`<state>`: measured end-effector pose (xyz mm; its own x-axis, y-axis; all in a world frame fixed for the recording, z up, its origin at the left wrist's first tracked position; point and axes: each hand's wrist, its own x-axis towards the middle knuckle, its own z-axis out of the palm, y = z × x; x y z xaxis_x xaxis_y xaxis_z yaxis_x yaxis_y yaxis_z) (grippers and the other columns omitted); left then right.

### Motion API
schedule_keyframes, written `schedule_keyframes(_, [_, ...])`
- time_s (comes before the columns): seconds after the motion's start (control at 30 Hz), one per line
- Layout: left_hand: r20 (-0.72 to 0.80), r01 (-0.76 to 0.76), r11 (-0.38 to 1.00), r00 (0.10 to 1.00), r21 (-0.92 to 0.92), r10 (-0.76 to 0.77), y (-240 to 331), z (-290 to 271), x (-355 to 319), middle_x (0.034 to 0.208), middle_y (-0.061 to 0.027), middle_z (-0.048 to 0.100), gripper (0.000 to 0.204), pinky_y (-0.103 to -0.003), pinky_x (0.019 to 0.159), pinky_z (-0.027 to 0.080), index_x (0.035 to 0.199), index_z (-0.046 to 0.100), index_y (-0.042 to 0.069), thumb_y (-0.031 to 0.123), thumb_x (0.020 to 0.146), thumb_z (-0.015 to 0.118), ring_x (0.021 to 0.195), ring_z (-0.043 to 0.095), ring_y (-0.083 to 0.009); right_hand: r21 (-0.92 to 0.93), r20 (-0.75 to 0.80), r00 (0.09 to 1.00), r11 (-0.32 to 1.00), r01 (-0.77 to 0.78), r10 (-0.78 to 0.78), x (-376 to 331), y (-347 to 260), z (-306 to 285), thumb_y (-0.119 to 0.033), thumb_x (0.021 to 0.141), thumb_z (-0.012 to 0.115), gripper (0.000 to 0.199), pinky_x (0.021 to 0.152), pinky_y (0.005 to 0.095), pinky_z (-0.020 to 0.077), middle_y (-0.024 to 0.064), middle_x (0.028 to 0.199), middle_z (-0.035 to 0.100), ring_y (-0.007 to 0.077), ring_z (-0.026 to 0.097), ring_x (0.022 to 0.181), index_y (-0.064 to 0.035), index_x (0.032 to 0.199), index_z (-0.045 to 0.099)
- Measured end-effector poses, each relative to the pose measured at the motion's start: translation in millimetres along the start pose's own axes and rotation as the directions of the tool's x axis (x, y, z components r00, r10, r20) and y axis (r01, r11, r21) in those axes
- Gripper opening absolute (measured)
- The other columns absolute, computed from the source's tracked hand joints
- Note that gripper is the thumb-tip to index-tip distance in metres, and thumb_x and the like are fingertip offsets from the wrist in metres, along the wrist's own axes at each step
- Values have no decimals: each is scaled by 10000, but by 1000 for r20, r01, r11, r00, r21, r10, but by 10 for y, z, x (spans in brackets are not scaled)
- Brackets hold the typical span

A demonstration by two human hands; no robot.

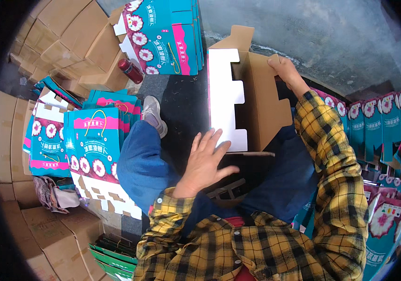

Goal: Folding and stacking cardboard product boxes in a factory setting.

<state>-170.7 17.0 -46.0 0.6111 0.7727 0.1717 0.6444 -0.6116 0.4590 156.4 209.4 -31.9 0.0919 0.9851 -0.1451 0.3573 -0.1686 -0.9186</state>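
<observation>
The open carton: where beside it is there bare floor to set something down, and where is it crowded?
Bare dark floor lies left of the open carton, bordered by the grey shoe and the teal stack. Far left is crowded with teal packaging and brown cartons; the right side, with a row of teal boxes.

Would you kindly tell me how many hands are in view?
2: the left hand at the white side of the open box, the right hand gripping its brown panel.

left hand (205, 161): splayed, back upward | right hand (285, 72): curled, gripping | right arm (328, 136): extended farther forward
</observation>
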Motion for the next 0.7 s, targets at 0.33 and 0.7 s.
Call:
schedule_keyframes(0.33, [-276,219,955,948,198,-160,266,473,448,1159,-161,525,439,-429,928,397,1229,552,22,139,818,652,1133,485,-325,88,-5,1000,996,17,-16,41,109,18,-302,943,537,294,618,318,531,46,835,630,152,619,727,-18,963,607])
schedule_keyframes(0.7, [-155,172,979,976,107,-154,704,739,696,1354,-253,426,685,-583,1068,234,1264,500,-59,383,782,707,1305,351,-407,124,3,999,991,46,-47,10,116,-6,-296,936,531,315,587,308,529,60,825,635,164,635,727,3,954,629])
